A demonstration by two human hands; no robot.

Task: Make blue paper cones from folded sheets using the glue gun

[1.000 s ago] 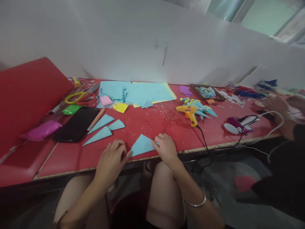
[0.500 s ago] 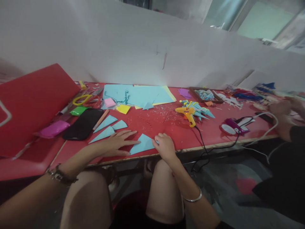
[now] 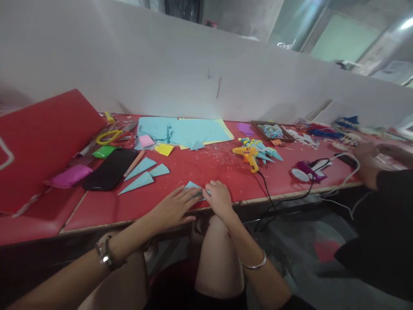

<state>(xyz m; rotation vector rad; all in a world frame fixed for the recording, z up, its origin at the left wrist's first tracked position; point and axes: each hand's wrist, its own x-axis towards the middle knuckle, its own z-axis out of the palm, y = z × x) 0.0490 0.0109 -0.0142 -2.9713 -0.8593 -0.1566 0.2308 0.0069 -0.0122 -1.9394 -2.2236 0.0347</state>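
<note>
A light blue piece of paper lies near the table's front edge, mostly covered by my two hands. My left hand rests flat over it, fingers stretched out to the right. At the paper's right side, my right hand is closed with curled fingers, pinching its edge. The fingertips of both hands nearly meet. Left of them lie several light blue paper wedges, beside a peach-coloured stick and a black phone.
A yellow glue gun with a black cord lies right of centre, against a blue-and-yellow paper craft. Blue sheets, scissors and a tray stand farther back. Another person's hand is at the far right.
My left hand has slid right onto the blue paper, from its left edge to beside my right hand. My right hand stays closed at the paper's right side. The view has shifted slightly.
</note>
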